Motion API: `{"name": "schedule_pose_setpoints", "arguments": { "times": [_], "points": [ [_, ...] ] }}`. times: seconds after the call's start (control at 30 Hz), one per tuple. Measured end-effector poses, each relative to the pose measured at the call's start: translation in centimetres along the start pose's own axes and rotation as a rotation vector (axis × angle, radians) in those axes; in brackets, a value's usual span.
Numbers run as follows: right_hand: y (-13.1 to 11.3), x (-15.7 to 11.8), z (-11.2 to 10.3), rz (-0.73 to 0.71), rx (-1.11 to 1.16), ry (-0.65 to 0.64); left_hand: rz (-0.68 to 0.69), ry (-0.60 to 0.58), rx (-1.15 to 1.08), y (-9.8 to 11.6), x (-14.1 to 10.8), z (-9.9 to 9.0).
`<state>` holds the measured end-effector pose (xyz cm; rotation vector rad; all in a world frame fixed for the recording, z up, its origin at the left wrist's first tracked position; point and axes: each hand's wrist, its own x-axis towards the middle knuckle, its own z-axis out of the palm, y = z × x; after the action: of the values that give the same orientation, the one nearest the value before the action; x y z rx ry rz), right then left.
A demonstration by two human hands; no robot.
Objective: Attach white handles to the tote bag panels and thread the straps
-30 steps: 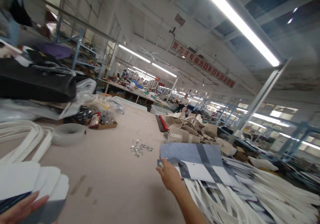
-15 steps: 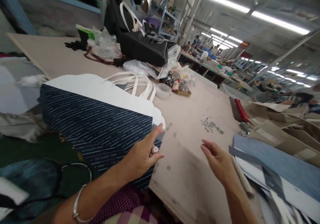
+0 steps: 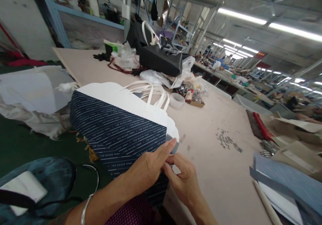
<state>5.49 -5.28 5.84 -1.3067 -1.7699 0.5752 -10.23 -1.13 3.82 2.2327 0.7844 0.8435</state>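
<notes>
A navy paper bag (image 3: 118,137) with white "Ted Baker" lettered stripes and a white scalloped top lies across the edge of the tabletop (image 3: 213,188), its lower end hanging toward the person's lap. Its white cord handles (image 3: 151,94) lie on the upper edge. The left hand (image 3: 148,168), with a silver bangle (image 3: 85,211) at the wrist, lies on the bag's right corner, fingers (image 3: 163,151) extended and close together. The right hand (image 3: 182,181) meets it there, its fingers (image 3: 173,161) narrowly pinched at the bag's edge beside a small grey tab (image 3: 172,143). What they pinch is partly hidden.

To the right, small metal eyelets (image 3: 227,140) are scattered on the tabletop. A roll of clear tape (image 3: 176,101) sits just above the bag, and a black bag (image 3: 161,60) stands at upper centre.
</notes>
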Motion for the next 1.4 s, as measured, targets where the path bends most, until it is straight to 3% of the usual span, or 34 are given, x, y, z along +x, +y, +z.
{"name": "schedule_pose_setpoints", "arguments": {
  "times": [0.13,0.27,0.4,0.5,0.67,0.83,0.97,1.07,1.17,1.23,1.3,1.4],
  "points": [
    [0.0,1.9,0.4,0.130,0.092,0.122,-0.080,0.113,0.036,-1.8,-0.2,-1.1],
    [2.5,6.9,-0.2,0.355,0.127,0.161,-0.198,0.209,0.091,-4.1,-0.4,-3.4],
    [6.3,12.7,0.0,0.345,-0.048,0.096,-0.372,0.275,0.330,-5.4,-0.7,-6.5],
    [7.4,15.9,1.3,0.307,-0.143,0.053,-0.488,0.235,0.512,-6.1,-1.1,-7.8],
    [6.1,20.9,5.5,0.240,-0.277,-0.056,-0.521,0.174,0.595,-7.4,-1.9,-7.1],
    [5.6,25.3,10.1,0.298,-0.394,-0.084,-0.522,0.192,0.619,-8.2,-2.4,-6.3],
    [6.1,26.4,12.6,0.288,-0.407,-0.033,-0.534,0.176,0.600,-8.5,-2.6,-6.3],
    [5.8,25.9,13.2,0.218,-0.371,0.053,-0.537,0.193,0.553,-8.6,-2.7,-6.3],
    [4.7,25.0,12.1,0.101,-0.327,0.127,-0.489,0.262,0.455,-8.1,-2.6,-6.5],
    [3.4,24.3,10.2,0.012,-0.306,0.151,-0.397,0.342,0.377,-7.1,-2.6,-7.0],
    [1.8,23.3,7.2,-0.080,-0.298,0.166,-0.279,0.447,0.315,-5.6,-2.7,-8.0],
    [-0.2,20.7,0.8,-0.220,-0.337,0.141,-0.165,0.582,0.260,-3.0,-3.0,-9.8]
  ]
}}
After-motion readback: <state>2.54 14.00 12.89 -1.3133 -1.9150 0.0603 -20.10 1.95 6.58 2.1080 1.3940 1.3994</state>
